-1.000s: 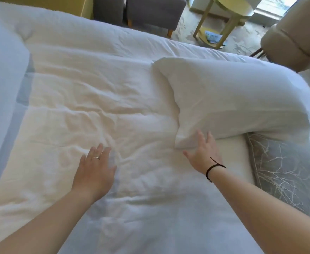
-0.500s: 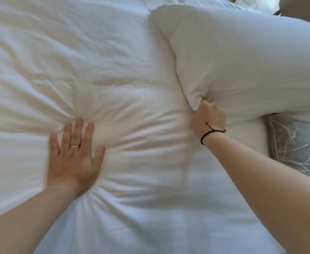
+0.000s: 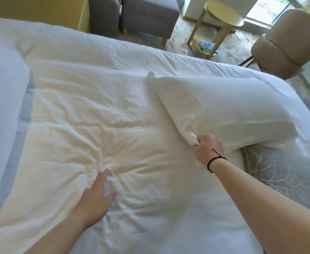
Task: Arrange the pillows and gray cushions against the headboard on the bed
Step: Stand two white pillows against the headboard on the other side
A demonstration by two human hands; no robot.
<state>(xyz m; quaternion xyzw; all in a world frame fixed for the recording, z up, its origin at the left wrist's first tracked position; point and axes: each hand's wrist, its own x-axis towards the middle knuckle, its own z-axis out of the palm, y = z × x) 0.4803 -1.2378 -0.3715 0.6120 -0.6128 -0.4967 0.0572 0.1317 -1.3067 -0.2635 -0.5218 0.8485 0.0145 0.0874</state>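
White plump fabric pillow (image 3: 224,110) corner bunched in right hand (image 3: 208,149), gray branch-patterned cushion (image 3: 282,173) just right of that grip, left hand (image 3: 97,198) spread flat on rumpled white duvet (image 3: 95,107)

— Where did the head camera look from?
— From above the bed's (image 3: 114,107) near edge, facing forward and down, close over both forearms.
— How far did it reach?
— To the round table (image 3: 224,15) at far right.
— Another view?
— None.
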